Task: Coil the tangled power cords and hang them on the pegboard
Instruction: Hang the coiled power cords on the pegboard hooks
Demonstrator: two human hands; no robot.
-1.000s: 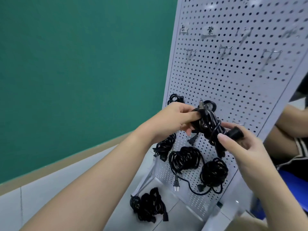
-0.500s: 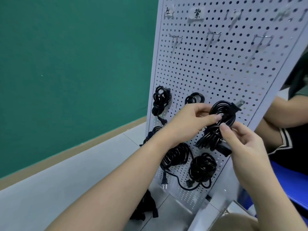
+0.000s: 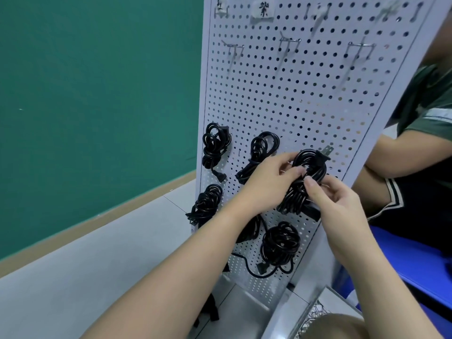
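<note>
Head view, board: white pegboard [image 3: 305, 99] stands upright on a pale floor [image 3: 85, 277], leaning slightly; a green wall [image 3: 97, 81] lies to its left; bare metal hooks [image 3: 288, 42] sit in the upper rows, with small paper labels [image 3: 263, 9] above them, characters too blurred to read.

Head view, cord in hand: a coiled black power cord [image 3: 309, 172] is held against the middle right of the board; its plug [image 3: 325, 152] points up and right, metal prongs showing; whether the coil sits on a hook cannot be told.

Head view, left hand: left hand [image 3: 269, 182] reaches in from lower left; fingers curled round the left side of the coil, fingertip pressed on its centre.

Head view, right hand: right hand [image 3: 337, 206] comes from lower right; thumb and fingers pinch the lower strands of the same coil; the two hands are close together, nearly touching.

Head view, hung cords: four black bundles hang in plain view: upper left bundle [image 3: 215, 148], upper middle bundle [image 3: 260, 152], lower left bundle [image 3: 206, 204], lower right bundle [image 3: 280, 243] with a loose tail looping below it; a further dark coil behind the left forearm is mostly hidden.

Head view, floor: more black cord [image 3: 211, 311] lies at the foot of the board, partly covered by the forearm.

Head view, surroundings: a second person [image 3: 420, 152] in a dark green shirt sits at far right, arms folded, on a blue seat [image 3: 411, 260].
</note>
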